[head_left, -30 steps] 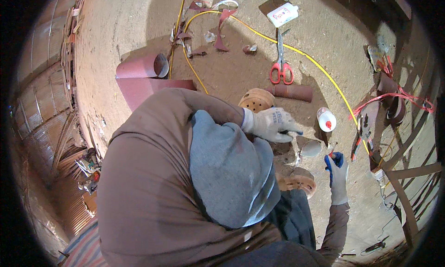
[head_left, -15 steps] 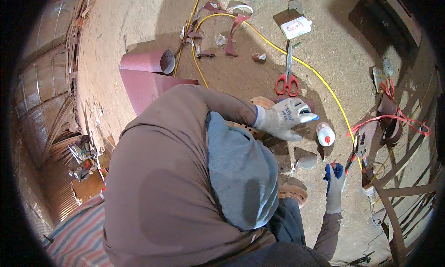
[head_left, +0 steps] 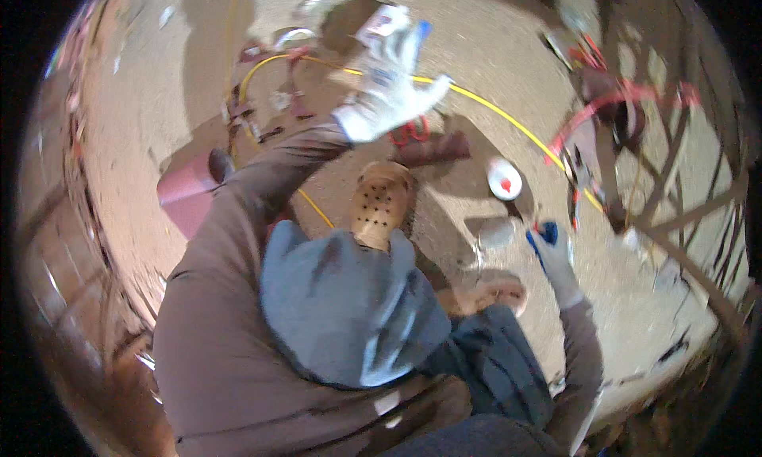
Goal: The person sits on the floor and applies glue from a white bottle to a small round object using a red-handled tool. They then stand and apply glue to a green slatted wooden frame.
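My left hand, in a white glove, stretches out over the ground with its fingers extended, overlapping a white flat bottle at the far side; whether they touch, I cannot tell. Beneath the hand, red-handled scissors are mostly hidden. A dark red roll lies beside them. Closer to my right hand stands a white bottle with a red tip. My right hand, gloved with blue fingertips, is closed in a pinch at a small reddish thing, too small to name. A pale rounded piece lies left of it.
A large reddish sheet roll lies at left. A yellow hose curves across the ground. Pliers and pink-red straps lie at right by dark bars. My shoe is in the middle.
My left hand has swung away from beside the red-tipped bottle, out to the far side over the scissors. My view has shifted. The right hand keeps its pinch near the pale piece.
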A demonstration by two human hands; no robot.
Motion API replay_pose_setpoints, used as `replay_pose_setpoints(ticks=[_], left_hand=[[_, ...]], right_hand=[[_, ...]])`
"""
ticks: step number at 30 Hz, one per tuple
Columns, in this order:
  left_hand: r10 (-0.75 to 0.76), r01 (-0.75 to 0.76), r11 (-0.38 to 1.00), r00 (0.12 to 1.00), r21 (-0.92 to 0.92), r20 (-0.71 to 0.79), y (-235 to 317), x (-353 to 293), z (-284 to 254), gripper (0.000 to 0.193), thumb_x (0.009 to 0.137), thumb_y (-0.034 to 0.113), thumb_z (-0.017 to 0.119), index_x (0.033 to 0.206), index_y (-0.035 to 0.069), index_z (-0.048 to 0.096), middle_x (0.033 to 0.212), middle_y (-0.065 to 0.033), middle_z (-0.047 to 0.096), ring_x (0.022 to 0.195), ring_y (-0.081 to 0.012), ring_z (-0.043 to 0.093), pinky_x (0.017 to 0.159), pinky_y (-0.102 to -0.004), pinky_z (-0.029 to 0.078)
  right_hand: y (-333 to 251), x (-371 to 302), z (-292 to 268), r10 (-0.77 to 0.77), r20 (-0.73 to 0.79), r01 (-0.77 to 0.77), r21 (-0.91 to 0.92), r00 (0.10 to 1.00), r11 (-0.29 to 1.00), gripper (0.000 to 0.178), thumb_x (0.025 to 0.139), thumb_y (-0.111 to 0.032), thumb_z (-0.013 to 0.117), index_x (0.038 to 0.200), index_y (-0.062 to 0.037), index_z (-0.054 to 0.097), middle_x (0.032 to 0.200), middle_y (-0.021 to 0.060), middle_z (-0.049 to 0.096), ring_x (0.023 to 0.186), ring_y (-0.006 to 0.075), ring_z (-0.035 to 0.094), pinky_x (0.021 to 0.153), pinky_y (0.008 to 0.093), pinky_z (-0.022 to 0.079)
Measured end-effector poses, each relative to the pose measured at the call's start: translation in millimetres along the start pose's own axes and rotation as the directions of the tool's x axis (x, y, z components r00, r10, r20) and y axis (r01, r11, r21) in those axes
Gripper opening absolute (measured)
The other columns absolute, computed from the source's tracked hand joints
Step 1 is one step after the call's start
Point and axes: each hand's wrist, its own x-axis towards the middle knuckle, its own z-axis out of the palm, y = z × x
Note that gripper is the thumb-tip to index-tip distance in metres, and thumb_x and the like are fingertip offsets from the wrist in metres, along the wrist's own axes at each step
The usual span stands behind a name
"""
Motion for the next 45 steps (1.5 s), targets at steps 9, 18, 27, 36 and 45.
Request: replay_pose_setpoints(ticks=[9, 18, 27, 36, 45], left_hand=[[0.240, -0.196, 0.971, 0.752, -0.139, 0.613, 48, -40, 26, 0.098, 0.071, 0.056, 0.083, 0.154, 0.021, 0.044, 0.137, -0.0124, 0.055, 0.128, -0.0385, 0.047, 0.105, -0.0588, 0.041], [0.328, -0.202, 0.943, 0.711, -0.265, 0.623, 83, -40, 44, 0.112, 0.066, 0.056, 0.088, 0.159, 0.021, 0.035, 0.146, -0.0166, 0.047, 0.134, -0.0427, 0.044, 0.109, -0.0586, 0.039], [0.337, -0.200, 0.939, 0.688, -0.278, 0.643, 99, -38, 52, 0.101, 0.064, 0.050, 0.090, 0.152, 0.022, 0.047, 0.141, -0.0100, 0.054, 0.129, -0.0381, 0.049, 0.104, -0.0538, 0.046], [0.382, -0.299, 0.924, 0.757, -0.240, 0.530, 84, -23, 43, 0.085, 0.074, 0.033, 0.077, 0.153, 0.024, 0.046, 0.141, -0.0099, 0.054, 0.122, -0.0364, 0.054, 0.099, -0.0501, 0.050], [0.718, -0.687, 0.695, 0.644, -0.213, 0.264, 132, 44, -7, 0.067, 0.072, 0.039, 0.083, 0.135, 0.044, 0.062, 0.144, 0.0069, 0.054, 0.133, -0.0263, 0.050, 0.104, -0.0494, 0.046]], right_hand=[[-18, 2, -2, 0.066, 0.032, -0.066, 0.000, 0.997, 0.998, 0.038, 0.091, -0.033, 0.079, 0.112, -0.0029, 0.069, 0.095, 0.0042, 0.073, 0.084, 0.0132, 0.067, 0.074, 0.0302, 0.055], [-70, -19, -4, 0.138, 0.183, -0.202, 0.399, 0.973, 0.894, 0.035, 0.100, -0.028, 0.069, 0.126, -0.0046, 0.068, 0.105, 0.0028, 0.071, 0.089, 0.0088, 0.065, 0.072, 0.0265, 0.055], [-72, -17, -7, -0.009, 0.259, -0.204, 0.781, 0.966, 0.591, 0.039, 0.106, -0.032, 0.056, 0.135, -0.0064, 0.064, 0.107, 0.0032, 0.067, 0.088, 0.0115, 0.060, 0.079, 0.0313, 0.054], [-87, -14, -5, -0.106, 0.222, -0.102, 0.756, 0.969, 0.647, 0.037, 0.104, -0.028, 0.059, 0.131, -0.0031, 0.065, 0.114, 0.0080, 0.069, 0.090, 0.0149, 0.064, 0.080, 0.0347, 0.055], [-119, -22, -17, -0.266, 0.255, 0.110, 0.497, 0.929, 0.861, 0.025, 0.100, -0.016, 0.064, 0.117, 0.0005, 0.072, 0.114, 0.0136, 0.069, 0.095, 0.0203, 0.068, 0.085, 0.0338, 0.056]])
